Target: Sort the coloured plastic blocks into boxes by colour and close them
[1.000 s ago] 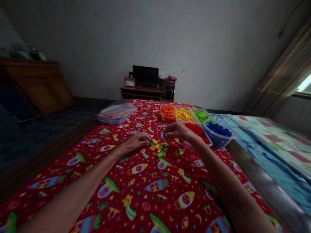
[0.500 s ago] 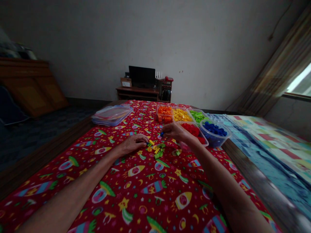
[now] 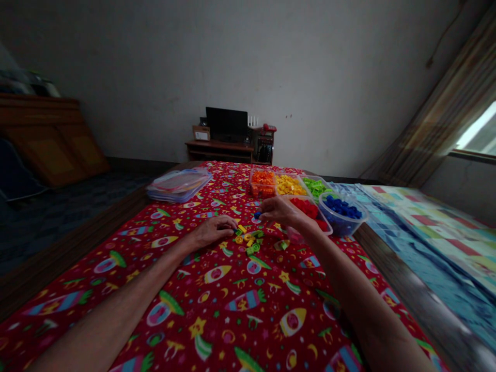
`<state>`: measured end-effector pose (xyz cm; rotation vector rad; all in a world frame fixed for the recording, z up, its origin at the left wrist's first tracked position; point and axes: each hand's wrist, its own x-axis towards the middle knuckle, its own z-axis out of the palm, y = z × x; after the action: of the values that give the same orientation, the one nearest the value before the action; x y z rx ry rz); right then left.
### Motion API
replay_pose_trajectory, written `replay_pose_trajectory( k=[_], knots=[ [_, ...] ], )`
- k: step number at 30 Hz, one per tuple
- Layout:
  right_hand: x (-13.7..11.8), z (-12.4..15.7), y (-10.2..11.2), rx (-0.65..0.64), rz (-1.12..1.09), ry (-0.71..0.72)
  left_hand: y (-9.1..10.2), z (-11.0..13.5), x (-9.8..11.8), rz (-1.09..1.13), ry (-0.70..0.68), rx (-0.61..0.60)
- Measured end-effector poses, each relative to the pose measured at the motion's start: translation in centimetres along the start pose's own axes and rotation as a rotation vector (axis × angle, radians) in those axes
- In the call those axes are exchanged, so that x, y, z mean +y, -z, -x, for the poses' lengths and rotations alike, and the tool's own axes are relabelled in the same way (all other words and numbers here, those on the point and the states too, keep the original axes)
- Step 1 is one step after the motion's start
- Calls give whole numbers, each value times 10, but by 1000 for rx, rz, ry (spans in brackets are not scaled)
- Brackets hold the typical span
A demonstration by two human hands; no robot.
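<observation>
My right hand [image 3: 281, 211] pinches a small blue building block [image 3: 257, 215] between its fingertips, just above the red patterned cloth. My left hand [image 3: 215, 231] rests low on the cloth, its fingers curled together. Whatever its fingertips hold is too small and dark to make out. Right beside those fingertips lie several yellow blocks [image 3: 239, 239] and green blocks [image 3: 253, 249] in a loose cluster. One more light-green piece [image 3: 282, 245] sits apart, below my right wrist.
Clear tubs hold orange blocks [image 3: 262, 179], yellow blocks [image 3: 290, 184], green blocks [image 3: 315, 186] and red blocks [image 3: 305, 207]. A round tub of blue blocks [image 3: 341, 206] stands at the table's right edge. Stacked lids [image 3: 179, 185] lie at the far left.
Both hands stay almost in place. A blue bit seen at my left fingertips before no longer shows clearly. The right hand keeps its pinch on the blue block.
</observation>
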<state>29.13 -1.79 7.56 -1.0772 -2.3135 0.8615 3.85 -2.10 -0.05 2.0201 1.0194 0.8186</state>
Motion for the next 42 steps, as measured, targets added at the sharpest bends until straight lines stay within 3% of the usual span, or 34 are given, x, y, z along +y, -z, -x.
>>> replay_pose_trajectory(
  k=[2, 4, 8, 11, 15, 18, 21, 26, 29, 31, 33, 36, 38, 42],
  knots=[
    [-2, 5, 14, 99, 177, 21, 0, 0, -3, 0, -1, 6],
    [1, 15, 37, 281, 362, 0, -1, -1, -5, -11, -6, 6],
    [17, 49, 90, 650, 604, -273, 0, -1, -6, -15, -15, 15],
    [36, 78, 118, 737, 702, -492, 1, -1, -4, -45, -16, 23],
    [57, 100, 131, 703, 727, -651, 2, -1, -4, -112, -32, 48],
    [51, 91, 126, 773, 744, -583, 3, -2, -4, -103, -23, 42],
    [24, 63, 101, 780, 735, -356, 1, -4, -3, -31, 32, 53],
    [-26, 18, 14, 275, 656, 15, -10, -6, 12, 101, 155, 190],
    [-36, 8, -29, 148, 691, 121, -19, -6, 28, 281, 185, 203],
    [-36, 5, -42, 123, 723, 130, -25, -6, 36, 397, 174, 202],
    [-34, 4, -43, 124, 738, 132, -30, -7, 43, 466, 181, 231],
    [-30, 3, -28, 190, 742, 118, -31, -7, 48, 416, 203, 290],
    [-25, 5, -8, 267, 755, 62, -28, -7, 47, 209, 171, 302],
    [-4, 21, 46, 465, 808, -152, -14, -8, 33, -272, -43, 220]
  ],
)
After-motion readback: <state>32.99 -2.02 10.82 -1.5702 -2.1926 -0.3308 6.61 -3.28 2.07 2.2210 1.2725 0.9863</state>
